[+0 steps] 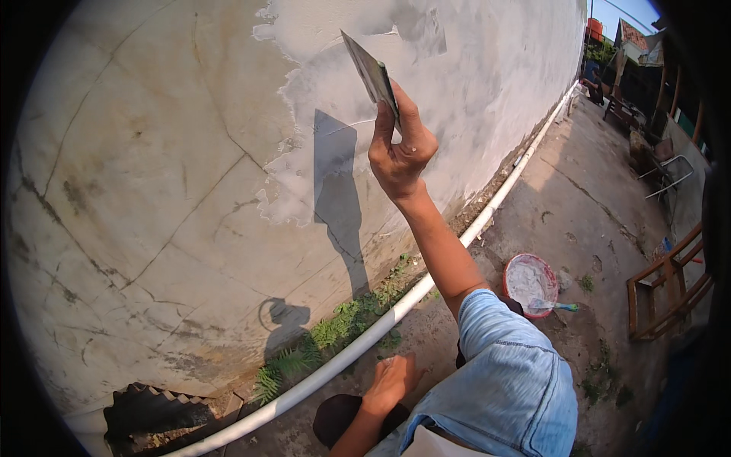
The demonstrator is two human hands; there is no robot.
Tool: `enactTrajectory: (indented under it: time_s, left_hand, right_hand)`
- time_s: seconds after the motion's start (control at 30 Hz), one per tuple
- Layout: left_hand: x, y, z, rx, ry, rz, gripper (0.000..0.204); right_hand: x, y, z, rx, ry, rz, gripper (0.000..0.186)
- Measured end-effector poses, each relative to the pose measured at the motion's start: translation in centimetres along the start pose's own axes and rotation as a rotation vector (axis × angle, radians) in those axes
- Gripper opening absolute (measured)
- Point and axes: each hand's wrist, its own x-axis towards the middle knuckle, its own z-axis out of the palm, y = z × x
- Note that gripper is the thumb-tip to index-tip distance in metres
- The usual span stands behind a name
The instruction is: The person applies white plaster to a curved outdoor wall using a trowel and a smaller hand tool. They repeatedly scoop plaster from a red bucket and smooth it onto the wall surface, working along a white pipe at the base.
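My right hand [403, 148] is raised in front of the wall, closed on a flat metal putty blade [371, 76] pinched between thumb and fingers. Its broad edge points up and left, close to the wall, and I cannot tell whether it touches. Fresh whitish plaster [487, 99] covers the upper right of the cracked grey-beige wall [152, 137], ending in a ragged edge beside the blade. Low down by my dark-clad knee, my left hand [392, 381] rests with loosely spread fingers and nothing visible in it. Shadows of the blade and my arm fall on the wall.
A white pipe [358, 348] runs along the wall's foot, past green weeds [339, 324]. At right stands a red tub [508, 270] of white paste, a green-handled putty knife [563, 307] across its rim. Beyond are a wooden frame [633, 308], a chair [676, 171] and a distant person [595, 89].
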Motion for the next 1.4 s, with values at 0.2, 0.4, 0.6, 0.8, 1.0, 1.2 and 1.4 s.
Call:
enactTrajectory:
  time_s: [0.2,0.4,0.6,0.8,1.0,1.2,1.4]
  left_hand:
    - [0.2,-0.2,-0.7,-0.037,-0.024,0.008,0.032]
    - [0.0,-1.0,0.5,0.0,0.079,0.06,0.035]
    - [0.8,-0.8,0.7,-0.001,0.005,0.011,0.033]
    - [0.2,-0.9,0.4,-0.005,0.057,0.001,0.036]
    - [0.7,-0.9,0.6,0.037,0.03,0.022,0.035]
    - [1.3,-0.2,0.0,0.055,0.002,-0.02,0.04]
    - [1.4,-1.6,1.2,0.047,0.073,0.022,0.039]
  right_hand:
    - [5.3,16.1,-4.2,-0.535,0.193,0.514,0.027]
    - [4.7,11.8,0.4,-0.437,0.149,0.454,0.031]
    - [2.4,-1.0,5.5,-0.13,-0.138,-0.036,0.056]
    - [0.8,-5.6,4.0,0.178,-0.317,-0.523,0.035]
    - [8.2,10.7,-0.4,-0.24,0.122,0.161,0.025]
    - [7.0,12.1,2.4,-0.235,0.057,0.18,0.038]
    - [2.4,3.8,1.7,0.063,-0.337,-0.162,0.055]
